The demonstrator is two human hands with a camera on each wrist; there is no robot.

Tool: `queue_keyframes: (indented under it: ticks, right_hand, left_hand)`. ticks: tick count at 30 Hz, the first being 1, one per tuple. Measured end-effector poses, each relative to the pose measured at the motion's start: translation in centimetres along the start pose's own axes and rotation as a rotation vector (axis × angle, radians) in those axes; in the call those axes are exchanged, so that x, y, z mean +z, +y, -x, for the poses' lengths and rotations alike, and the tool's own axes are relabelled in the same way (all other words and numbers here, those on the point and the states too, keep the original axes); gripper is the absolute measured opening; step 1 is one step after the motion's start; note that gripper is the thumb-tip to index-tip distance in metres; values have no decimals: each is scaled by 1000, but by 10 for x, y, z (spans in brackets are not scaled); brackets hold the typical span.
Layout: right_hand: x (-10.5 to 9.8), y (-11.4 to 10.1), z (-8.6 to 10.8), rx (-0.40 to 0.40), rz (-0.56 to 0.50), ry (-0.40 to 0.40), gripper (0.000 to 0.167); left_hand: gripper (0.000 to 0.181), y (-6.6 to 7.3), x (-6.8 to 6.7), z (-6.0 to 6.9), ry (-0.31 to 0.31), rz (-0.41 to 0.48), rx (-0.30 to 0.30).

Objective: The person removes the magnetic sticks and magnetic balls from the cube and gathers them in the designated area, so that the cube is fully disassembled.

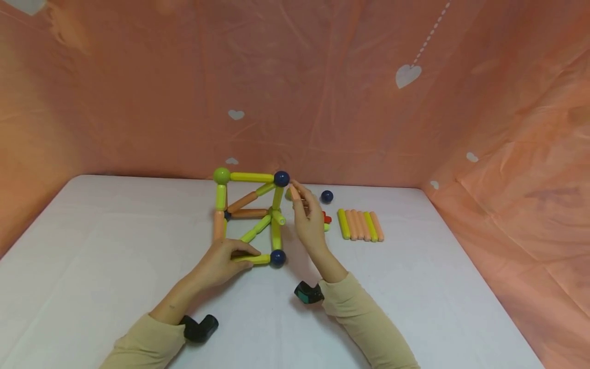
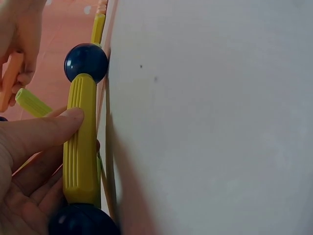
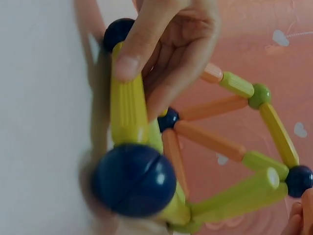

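A frame of yellow, green and orange building sticks joined by balls stands on the table, with a green ball at its upper left corner. My left hand grips the yellow stick along its lower front, between two blue balls. In my right hand an orange stick is pinched, close beside the blue ball at the upper right corner; whether they touch I cannot tell. A short green stick juts out from the frame's middle. My left hand hides part of the lower left corner.
Right of the frame lies a row of yellow and orange sticks. A loose blue ball sits behind it. Red and green pieces are partly hidden by my right hand. An orange cloth with hearts hangs behind the white table.
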State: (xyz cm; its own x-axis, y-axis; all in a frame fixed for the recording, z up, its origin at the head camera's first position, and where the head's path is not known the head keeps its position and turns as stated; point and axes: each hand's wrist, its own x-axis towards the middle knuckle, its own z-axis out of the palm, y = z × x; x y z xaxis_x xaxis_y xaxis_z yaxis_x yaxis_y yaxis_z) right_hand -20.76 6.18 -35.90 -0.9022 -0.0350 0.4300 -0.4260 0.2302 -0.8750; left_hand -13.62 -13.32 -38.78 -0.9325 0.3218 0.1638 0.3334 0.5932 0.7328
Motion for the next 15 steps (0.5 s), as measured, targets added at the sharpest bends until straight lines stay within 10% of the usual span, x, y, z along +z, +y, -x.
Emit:
queue_keyframes:
  ticks: [15]
  right_hand:
    - [-61,26,0,216,-25,-18,43]
  left_hand:
    - [18,4,-2,0,-12,-3,-21]
